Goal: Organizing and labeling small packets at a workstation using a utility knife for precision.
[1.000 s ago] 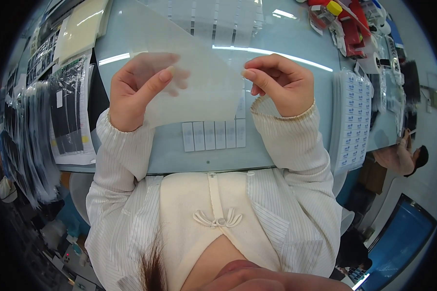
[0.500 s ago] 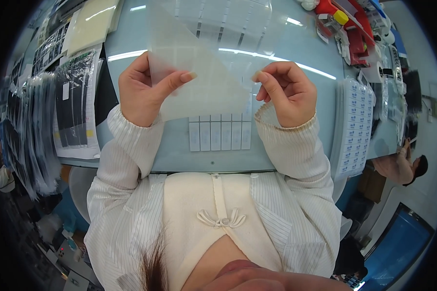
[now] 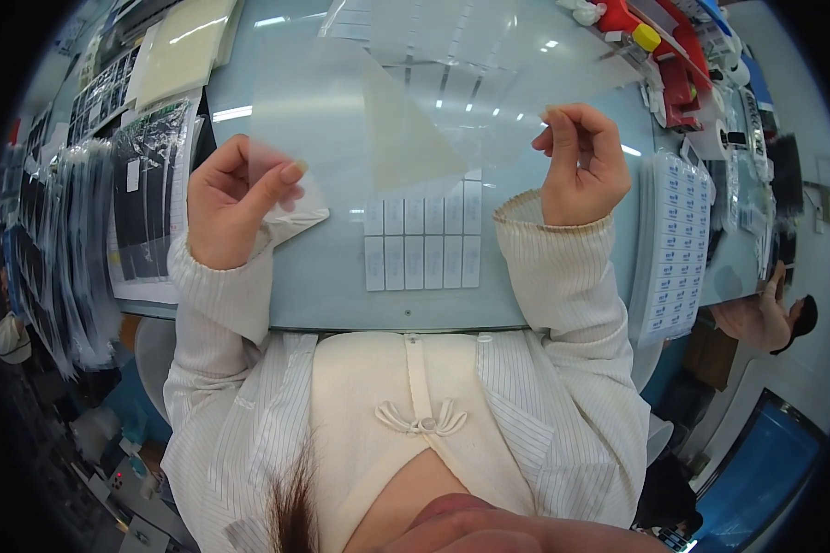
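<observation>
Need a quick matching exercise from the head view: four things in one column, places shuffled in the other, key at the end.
Things
1. Thin, translucent whitish plastic film
2. Rows of small white rectangular labels
3. Upright-looking white sheets with small blue print
4. Flat, cream-coloured sheets

Places
A. Upper left of the picture
B. Between the white striped sleeves, nearest the desk's front edge
C. Between the left hand's thumb and fingers
D. Right side, beyond the right sleeve

Pairs: 1-C, 2-B, 3-D, 4-A

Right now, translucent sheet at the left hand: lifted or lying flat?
Lifted at its left side: the left hand pinches the translucent sheet, fingers showing through behind.
</observation>
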Motion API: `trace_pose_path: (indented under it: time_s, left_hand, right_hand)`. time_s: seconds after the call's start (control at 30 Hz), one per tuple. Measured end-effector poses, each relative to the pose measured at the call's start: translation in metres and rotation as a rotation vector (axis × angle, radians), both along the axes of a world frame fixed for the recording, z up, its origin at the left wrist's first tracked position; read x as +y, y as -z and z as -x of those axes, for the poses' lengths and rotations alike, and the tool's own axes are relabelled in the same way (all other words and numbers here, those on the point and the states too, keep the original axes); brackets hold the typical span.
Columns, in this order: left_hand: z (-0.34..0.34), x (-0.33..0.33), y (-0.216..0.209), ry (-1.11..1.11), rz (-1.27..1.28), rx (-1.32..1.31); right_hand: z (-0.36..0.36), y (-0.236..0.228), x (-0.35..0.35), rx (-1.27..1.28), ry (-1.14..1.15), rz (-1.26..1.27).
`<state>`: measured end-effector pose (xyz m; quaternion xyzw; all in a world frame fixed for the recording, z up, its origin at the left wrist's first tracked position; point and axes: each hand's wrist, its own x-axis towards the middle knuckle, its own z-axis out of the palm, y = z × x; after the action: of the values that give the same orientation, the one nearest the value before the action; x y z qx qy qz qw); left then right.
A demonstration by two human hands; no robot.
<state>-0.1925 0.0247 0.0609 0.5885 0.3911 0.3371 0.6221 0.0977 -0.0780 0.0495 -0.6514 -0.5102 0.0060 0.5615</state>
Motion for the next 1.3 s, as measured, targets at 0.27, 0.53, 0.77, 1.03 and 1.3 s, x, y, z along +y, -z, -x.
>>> trace_pose_path:
  time_s: [0.27,0.53,0.77,1.03,1.3]
  left_hand:
    - [0.043,0.059,0.02,-0.165,-0.05,0.311]
    - [0.059,0.116,0.044,-0.523,-0.539,1.107]
    - [0.045,0.098,0.049,-0.647,-0.972,1.333]
    - [0.05,-0.015,0.045,0.157,-1.142,0.833]
    - [0.054,-0.121,0.05,0.249,-1.038,0.846]
  right_hand:
    - [-0.018,-0.006,-0.004,0.194,0.084,-0.192]
    - [-0.029,-0.005,-0.017,0.441,0.034,-0.115]
    - [-0.034,0.006,-0.028,0.569,-0.099,-0.021]
    - [-0.042,0.023,-0.047,0.614,-0.136,0.064]
    - [-0.031,0.044,-0.059,0.698,-0.135,0.474]
